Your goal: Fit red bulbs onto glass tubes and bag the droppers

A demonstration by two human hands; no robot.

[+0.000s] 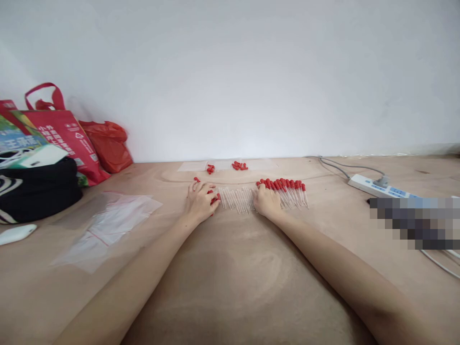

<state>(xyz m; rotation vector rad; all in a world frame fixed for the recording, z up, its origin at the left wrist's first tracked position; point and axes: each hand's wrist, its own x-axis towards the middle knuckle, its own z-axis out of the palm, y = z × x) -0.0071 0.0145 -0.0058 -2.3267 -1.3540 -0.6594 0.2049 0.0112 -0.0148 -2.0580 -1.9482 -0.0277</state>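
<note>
My left hand (201, 201) lies over a small heap of red caps (214, 197), its fingers bent and spread apart. Another red cap (196, 179) is just beyond its fingertips. Between my hands stretches a row of thin clear sticks or tubes (237, 199) without red ends. My right hand (266, 201) is curled closed at the right end of that row; whatever its fingertips pinch is hidden. To its right, a row of similar clear pieces with red caps (287, 185) lies side by side, the caps pointing toward the wall.
Two small groups of red caps (239, 166) lie on clear bags near the wall. Clear zip bags (111, 220) lie at left, by a black bag (39, 189), a red shopping bag (68, 139) and a red plastic bag (108, 146). A power strip (383, 187) with cables is at right.
</note>
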